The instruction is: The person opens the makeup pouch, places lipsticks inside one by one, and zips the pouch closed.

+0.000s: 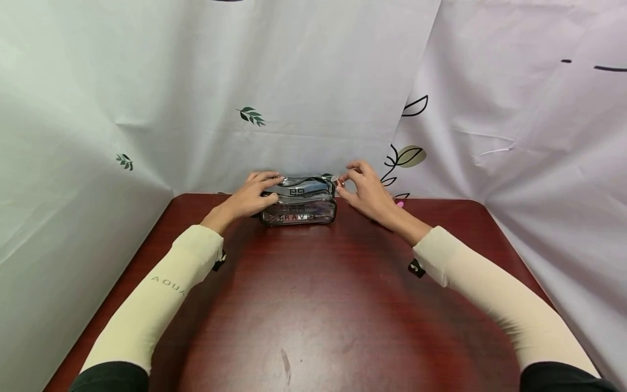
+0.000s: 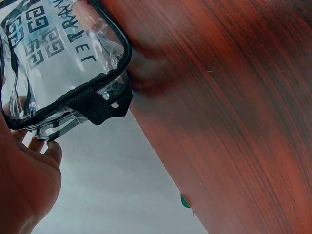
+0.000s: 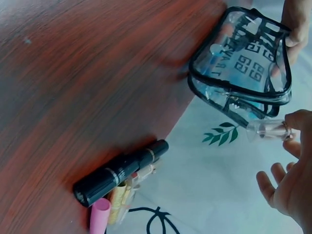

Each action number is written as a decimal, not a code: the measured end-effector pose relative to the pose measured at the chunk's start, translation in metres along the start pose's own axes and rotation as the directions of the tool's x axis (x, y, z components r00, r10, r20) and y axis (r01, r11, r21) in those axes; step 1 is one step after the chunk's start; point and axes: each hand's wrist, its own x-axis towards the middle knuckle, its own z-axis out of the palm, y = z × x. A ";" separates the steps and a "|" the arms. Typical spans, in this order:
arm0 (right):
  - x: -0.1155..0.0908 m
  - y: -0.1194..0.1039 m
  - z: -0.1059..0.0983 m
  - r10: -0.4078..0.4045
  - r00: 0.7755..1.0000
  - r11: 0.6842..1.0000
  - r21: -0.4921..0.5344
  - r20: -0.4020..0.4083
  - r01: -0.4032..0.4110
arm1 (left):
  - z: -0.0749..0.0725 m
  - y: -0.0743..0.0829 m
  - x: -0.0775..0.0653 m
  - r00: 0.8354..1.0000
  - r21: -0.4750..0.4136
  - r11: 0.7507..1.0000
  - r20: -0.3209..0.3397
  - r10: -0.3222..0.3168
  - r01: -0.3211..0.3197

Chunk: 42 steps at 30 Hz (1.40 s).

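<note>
Grips the clear pouch (image 1: 300, 206), at the middle of the head view, by its left end with the left hand (image 1: 252, 195); pinches a small clear vial (image 3: 267, 129) in the right hand (image 1: 366, 189), just outside the pouch's right end; looks partway along, judging by hazy coloured shapes (image 3: 226, 30) inside; leaves out a black tube (image 3: 119, 174), pink tube (image 3: 100, 215) and yellow tube (image 3: 117, 202), lower left of the right wrist view, by the worktop's (image 1: 318, 305) edge; cannot tell whether filling or emptying.

Left fingers (image 2: 55, 152) gripping clear black-trimmed bag (image 2: 66, 73); reddish table (image 2: 219, 97) beside.
</note>
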 end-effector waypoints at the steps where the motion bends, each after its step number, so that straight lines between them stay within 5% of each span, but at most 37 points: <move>1: 0.001 -0.001 0.001 -0.009 1.000 1.000 0.007 -0.009 0.009 | 0.000 0.000 0.000 1.000 0.001 1.000 -0.002 0.001 -0.001; 21: 0.007 -0.010 0.013 -0.136 0.986 0.989 0.050 -0.095 0.141 | 0.004 0.001 0.001 1.000 0.001 1.000 -0.003 0.001 -0.001; 42: 0.011 -0.021 0.029 -0.241 0.969 0.971 -0.010 -0.061 0.241 | 0.005 0.000 0.002 1.000 0.006 1.000 -0.003 0.000 0.000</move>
